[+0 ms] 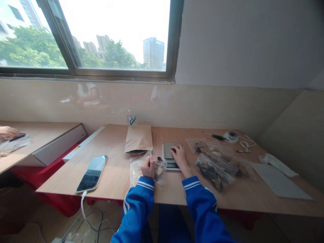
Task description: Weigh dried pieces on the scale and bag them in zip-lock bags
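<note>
My left hand (148, 167) is closed in a pinch on a clear plastic zip bag (161, 172), which has a red seal strip and a pale piece inside. Another clear plastic bag (135, 170) lies flat to its left, partly behind the hand. Over the grey plate of a small digital scale (167, 145) is my right hand (179, 155), its fingers curled together around a small dark piece (173, 150); its kind is too small to tell. A second dark scrap (159, 159) shows between the bag and the scale.
A brown paper pouch (138, 139) lies behind the bags, near a bottle (130, 118). Several filled zip bags (215, 168) are at right, with a screwdriver (219, 137), a dome camera (231, 136) and a white sheet (280, 182). A charging phone (92, 173) lies left; another person's hand (8, 132) is farther left.
</note>
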The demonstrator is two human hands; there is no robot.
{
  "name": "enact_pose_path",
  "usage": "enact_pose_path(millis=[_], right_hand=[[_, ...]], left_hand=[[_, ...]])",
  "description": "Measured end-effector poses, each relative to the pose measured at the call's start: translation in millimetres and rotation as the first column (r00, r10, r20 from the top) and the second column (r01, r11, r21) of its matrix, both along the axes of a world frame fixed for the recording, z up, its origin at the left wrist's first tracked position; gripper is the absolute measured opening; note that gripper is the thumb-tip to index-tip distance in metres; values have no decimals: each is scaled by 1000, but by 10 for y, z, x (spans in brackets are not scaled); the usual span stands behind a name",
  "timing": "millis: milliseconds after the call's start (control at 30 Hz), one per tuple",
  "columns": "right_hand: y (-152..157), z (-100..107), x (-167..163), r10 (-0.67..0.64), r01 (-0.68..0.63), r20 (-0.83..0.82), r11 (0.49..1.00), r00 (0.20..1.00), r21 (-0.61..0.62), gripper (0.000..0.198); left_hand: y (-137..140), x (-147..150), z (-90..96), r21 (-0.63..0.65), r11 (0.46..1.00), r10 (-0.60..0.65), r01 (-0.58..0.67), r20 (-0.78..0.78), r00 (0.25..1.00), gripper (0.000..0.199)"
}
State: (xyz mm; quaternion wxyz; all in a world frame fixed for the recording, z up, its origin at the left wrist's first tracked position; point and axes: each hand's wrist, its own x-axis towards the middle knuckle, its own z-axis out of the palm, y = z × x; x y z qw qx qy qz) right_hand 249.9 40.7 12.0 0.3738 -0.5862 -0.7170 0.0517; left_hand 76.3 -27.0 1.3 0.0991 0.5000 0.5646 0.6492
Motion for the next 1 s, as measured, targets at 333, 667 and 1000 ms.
enact_pose_path(millis=[333,667,1000], right_hand=[[-414,504,-349,248,-213,-402,968,881,130,47],[-697,175,-374,210,-378,-605,911,768,-164,67],[-746,425,-278,144,-215,-836,976,530,32,45]], left_hand=[[-5,11,0,17,1000,19,-20,11,1000,41],[-19,20,-46,-9,1000,5,-3,188,982,48],[-51,3,35,162,986,-27,31,-27,999,40]])
